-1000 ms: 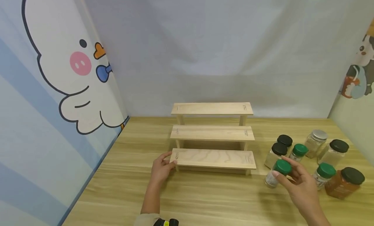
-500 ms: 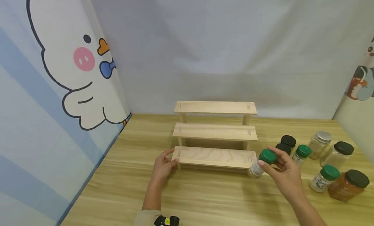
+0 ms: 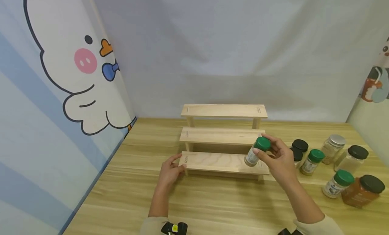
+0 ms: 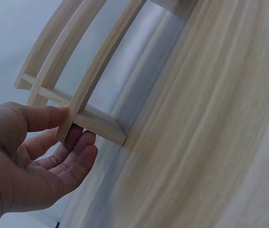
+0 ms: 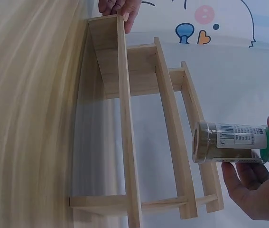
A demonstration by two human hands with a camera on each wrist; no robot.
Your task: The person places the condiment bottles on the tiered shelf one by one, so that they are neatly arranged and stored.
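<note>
So the right hand has thumb and fingers pinched round a small clear cylindrical jar with a green lid and white label, tilted over the right part of the bottom step of a three-tier pale wooden rack. Honestly can't tell if its base touches. The left hand grips that step's left end, thumb on top, fingers underneath. An orange-brown jar with a black lid sits off right.

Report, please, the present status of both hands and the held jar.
Left hand grips lowest shelf, left end. Right hand holds green-lidded jar, not touching that shelf. No obstacle seen between them.
</note>
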